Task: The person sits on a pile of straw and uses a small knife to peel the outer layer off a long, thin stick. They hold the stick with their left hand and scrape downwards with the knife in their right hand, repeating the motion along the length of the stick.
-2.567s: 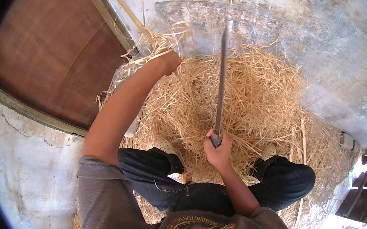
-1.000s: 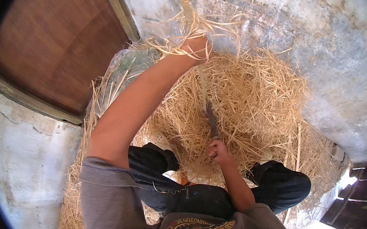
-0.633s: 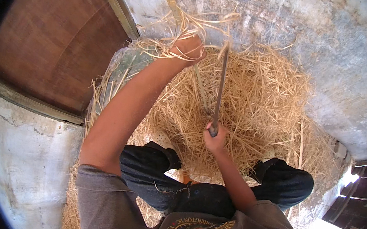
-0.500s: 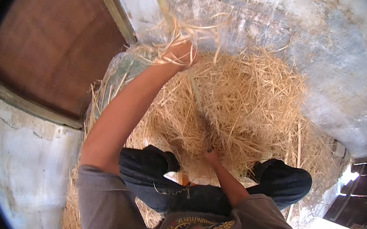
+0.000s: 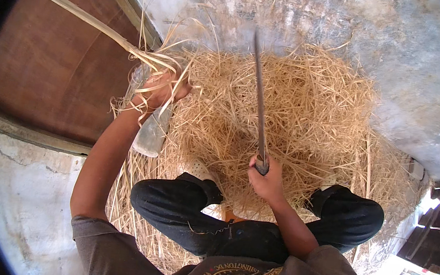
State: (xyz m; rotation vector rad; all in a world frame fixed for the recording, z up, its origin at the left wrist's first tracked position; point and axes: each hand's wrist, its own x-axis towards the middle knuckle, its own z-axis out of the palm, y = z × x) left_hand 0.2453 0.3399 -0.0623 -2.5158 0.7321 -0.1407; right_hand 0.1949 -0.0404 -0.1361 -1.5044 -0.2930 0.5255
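My left hand [image 5: 161,91] is closed around a pale bamboo strip [image 5: 84,18], which slants up and left in front of the brown panel. Thin curled shavings [image 5: 153,60] hang from the strip over my fingers and wrist. In my right hand [image 5: 269,182], fingers wrapped round its dark handle, is a long narrow-bladed knife [image 5: 260,96]. Its blade points up and away from me, above the heap of shavings [image 5: 310,104] and apart from the strip.
A smooth grey block [image 5: 151,136] lies below my left wrist, beside the heap. The brown panel [image 5: 49,64] stands at the left, with a stained plaster wall [image 5: 406,77] behind and right. My bent legs [image 5: 170,197] flank the near shavings.
My left hand has moved left and down, swinging the bamboo strip toward the left. The knife has risen from low over the shavings, and its blade now shows plainly.
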